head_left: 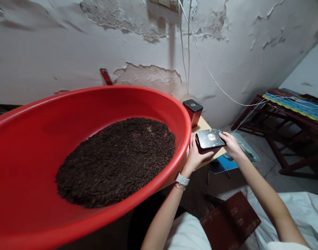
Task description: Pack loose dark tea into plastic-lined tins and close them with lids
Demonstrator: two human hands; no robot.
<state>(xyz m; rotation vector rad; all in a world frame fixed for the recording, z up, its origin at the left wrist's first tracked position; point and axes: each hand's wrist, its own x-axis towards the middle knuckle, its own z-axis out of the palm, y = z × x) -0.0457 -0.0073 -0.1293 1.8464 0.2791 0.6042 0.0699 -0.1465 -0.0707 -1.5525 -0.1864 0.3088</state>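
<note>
Peeling white wall (70,48) backs a small table (204,124) bearing a red basin (26,152).

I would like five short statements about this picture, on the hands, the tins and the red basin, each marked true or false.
1. Both hands hold the same tin. True: the left hand and the right hand grip one tin from opposite sides.
2. The red basin is empty. False: it holds a heap of dark loose material.
3. A second tin stands behind the held one, nearer the wall. True.
4. The watch is on the right wrist. False: the white-strapped watch is on the left wrist.
5. The held tin is open. False: a dark lid covers its top.
</note>
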